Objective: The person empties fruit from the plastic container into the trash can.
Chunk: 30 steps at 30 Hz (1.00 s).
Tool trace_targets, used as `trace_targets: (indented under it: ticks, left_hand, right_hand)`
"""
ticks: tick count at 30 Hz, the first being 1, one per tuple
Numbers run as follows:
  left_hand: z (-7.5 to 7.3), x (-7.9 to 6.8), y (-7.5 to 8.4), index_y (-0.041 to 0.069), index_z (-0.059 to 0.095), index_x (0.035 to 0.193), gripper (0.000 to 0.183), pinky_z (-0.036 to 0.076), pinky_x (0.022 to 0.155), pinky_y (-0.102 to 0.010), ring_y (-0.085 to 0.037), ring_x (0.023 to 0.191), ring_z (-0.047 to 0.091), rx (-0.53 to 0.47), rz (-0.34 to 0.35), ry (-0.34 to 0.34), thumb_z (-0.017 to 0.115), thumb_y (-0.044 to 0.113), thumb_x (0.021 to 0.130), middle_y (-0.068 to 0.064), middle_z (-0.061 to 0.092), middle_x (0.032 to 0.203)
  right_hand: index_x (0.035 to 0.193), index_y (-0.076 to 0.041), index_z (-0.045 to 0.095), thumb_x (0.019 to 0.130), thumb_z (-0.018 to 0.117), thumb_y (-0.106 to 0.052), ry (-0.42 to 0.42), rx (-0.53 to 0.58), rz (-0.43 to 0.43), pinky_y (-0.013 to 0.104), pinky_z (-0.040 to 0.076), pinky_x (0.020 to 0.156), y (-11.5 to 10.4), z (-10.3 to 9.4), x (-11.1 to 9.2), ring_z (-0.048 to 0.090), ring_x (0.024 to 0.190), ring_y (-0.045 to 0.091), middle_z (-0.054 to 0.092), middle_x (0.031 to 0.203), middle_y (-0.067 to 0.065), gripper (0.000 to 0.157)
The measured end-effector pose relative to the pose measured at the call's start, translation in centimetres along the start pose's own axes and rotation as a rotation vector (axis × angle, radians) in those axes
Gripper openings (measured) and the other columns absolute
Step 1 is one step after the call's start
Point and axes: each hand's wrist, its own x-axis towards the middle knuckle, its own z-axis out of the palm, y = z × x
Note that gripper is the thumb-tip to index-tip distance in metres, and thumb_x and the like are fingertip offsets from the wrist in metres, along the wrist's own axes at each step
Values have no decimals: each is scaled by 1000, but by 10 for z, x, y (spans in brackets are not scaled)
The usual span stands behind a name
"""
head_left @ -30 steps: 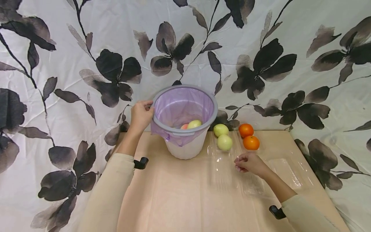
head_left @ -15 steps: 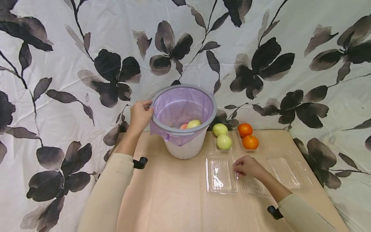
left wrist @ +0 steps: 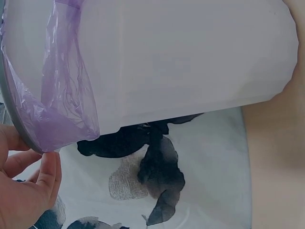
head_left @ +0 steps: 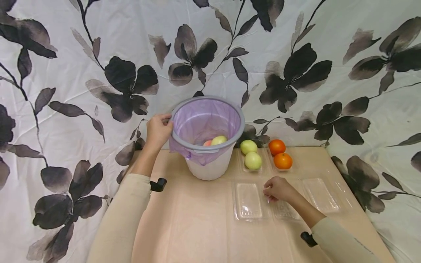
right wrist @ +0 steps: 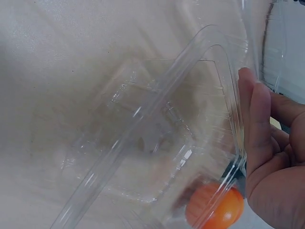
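Note:
My left hand [head_left: 159, 130] pinches the grey rim of a white bucket [head_left: 210, 166] lined with a purple plastic bag [head_left: 205, 113]. The left wrist view shows its thumb and fingers [left wrist: 47, 176] at the rim, where the bag folds over. Inside the bucket lie a pale green fruit [head_left: 218, 140] and a reddish one, partly hidden. My right hand [head_left: 279, 190] pinches the right edge of a clear plastic lid [head_left: 248, 201]. Behind that lid stand two pale green fruits [head_left: 252, 160] in a clear tray. Beside them are two oranges [head_left: 283, 160] in another clear tray.
A second clear lid [head_left: 286, 211] lies partly under my right hand. Farther right is another clear plastic container [head_left: 322, 195]. The wooden table [head_left: 197, 226] meets a white floral cloth [head_left: 230, 73] at its back edge.
The clear lid by my right hand has tilted, and its face now lies lower toward the front. My left hand has kept its grip on the bucket rim.

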Motion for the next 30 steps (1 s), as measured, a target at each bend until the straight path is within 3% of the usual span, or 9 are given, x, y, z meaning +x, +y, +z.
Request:
trace_targets:
  ticks: [7, 14, 23, 30]
  left_hand:
    - [-1, 0, -1, -1, 72, 126, 34, 57, 86, -47, -35, 98, 69, -2, -7, 12, 68, 7, 94, -23, 70, 120]
    - [0, -1, 0, -1, 72, 126, 33, 57, 83, -45, -35, 98, 69, -5, 1, 6, 67, 7, 94, -23, 70, 120]
    - [1, -1, 0, -2, 72, 127, 33, 57, 83, -45, -34, 99, 69, -5, -3, 1, 67, 7, 95, -23, 69, 120]
    - [0, -1, -1, 0, 72, 127, 34, 57, 83, -45, -34, 98, 68, -2, -7, -2, 67, 7, 95, -22, 69, 118]
  right_hand:
    - [116, 20, 65, 92, 74, -4, -4, -83, 11, 30, 61, 57, -9, -4, -1, 70, 57, 14, 73, 75, 10, 35]
    - [117, 21, 64, 93, 72, -7, -5, -118, 25, 30, 61, 59, -18, -14, -5, 73, 59, 17, 75, 84, 14, 37]
    - [119, 15, 66, 99, 67, -12, -17, 59, 51, 33, 63, 65, -14, -51, -4, 75, 68, 21, 76, 94, 21, 34]
    - [128, 23, 56, 101, 65, -11, 5, 210, -36, 37, 63, 81, 1, -86, 8, 78, 86, 24, 76, 103, 24, 44]
